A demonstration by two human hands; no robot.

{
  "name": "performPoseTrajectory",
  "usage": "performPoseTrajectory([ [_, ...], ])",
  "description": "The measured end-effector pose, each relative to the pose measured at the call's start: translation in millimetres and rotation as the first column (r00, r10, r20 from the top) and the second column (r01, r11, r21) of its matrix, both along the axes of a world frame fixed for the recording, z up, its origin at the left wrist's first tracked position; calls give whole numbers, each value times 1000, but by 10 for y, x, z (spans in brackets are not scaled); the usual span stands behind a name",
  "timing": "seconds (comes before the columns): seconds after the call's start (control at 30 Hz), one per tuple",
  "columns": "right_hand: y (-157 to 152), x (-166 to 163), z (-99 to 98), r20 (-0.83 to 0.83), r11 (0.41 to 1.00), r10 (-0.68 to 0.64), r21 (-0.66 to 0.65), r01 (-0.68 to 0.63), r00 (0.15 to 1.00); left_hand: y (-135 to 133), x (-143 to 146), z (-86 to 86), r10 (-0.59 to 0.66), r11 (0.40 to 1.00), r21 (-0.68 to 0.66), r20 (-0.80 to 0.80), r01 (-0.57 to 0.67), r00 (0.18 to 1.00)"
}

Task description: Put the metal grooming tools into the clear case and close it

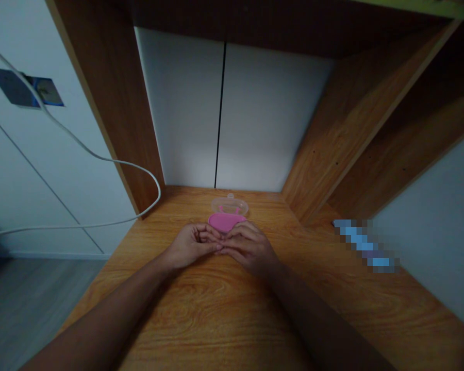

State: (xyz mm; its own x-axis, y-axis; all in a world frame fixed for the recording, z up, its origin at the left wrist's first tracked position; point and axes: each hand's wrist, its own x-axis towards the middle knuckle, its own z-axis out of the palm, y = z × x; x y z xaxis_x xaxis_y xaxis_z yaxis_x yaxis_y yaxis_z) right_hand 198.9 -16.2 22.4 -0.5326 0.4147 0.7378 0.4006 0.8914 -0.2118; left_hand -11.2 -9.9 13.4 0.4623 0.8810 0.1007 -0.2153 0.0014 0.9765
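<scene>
My left hand (193, 245) and my right hand (252, 247) meet over the wooden desk, fingertips pressed together. Both are closed in a pinch. Whatever lies between the fingertips, if anything, is too small or hidden to make out. Just beyond the fingers rests a small oval pink case (225, 221), its near edge partly covered by my right hand. Its clear plastic lid (229, 205) lies folded back toward the wall, with a small tab at the far edge and pink hinge pieces near the base.
The wooden desk (201, 319) is closed in by side panels, with a shelf overhead and a white back wall (247, 118). A white cable (100, 157) loops across the left side. A pixelated bluish object (365, 247) lies on the right.
</scene>
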Motion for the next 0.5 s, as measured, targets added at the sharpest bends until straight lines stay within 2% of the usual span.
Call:
performPoseTrajectory([
  [0.27,-6,27,0,-2,999,-36,-1,36,999,-9,-6,37,29,998,-58,-18,-30,999],
  [0.5,-25,1,4,-250,992,-109,33,121,962,10,-4,43,78,991,-119,106,-65,991],
])
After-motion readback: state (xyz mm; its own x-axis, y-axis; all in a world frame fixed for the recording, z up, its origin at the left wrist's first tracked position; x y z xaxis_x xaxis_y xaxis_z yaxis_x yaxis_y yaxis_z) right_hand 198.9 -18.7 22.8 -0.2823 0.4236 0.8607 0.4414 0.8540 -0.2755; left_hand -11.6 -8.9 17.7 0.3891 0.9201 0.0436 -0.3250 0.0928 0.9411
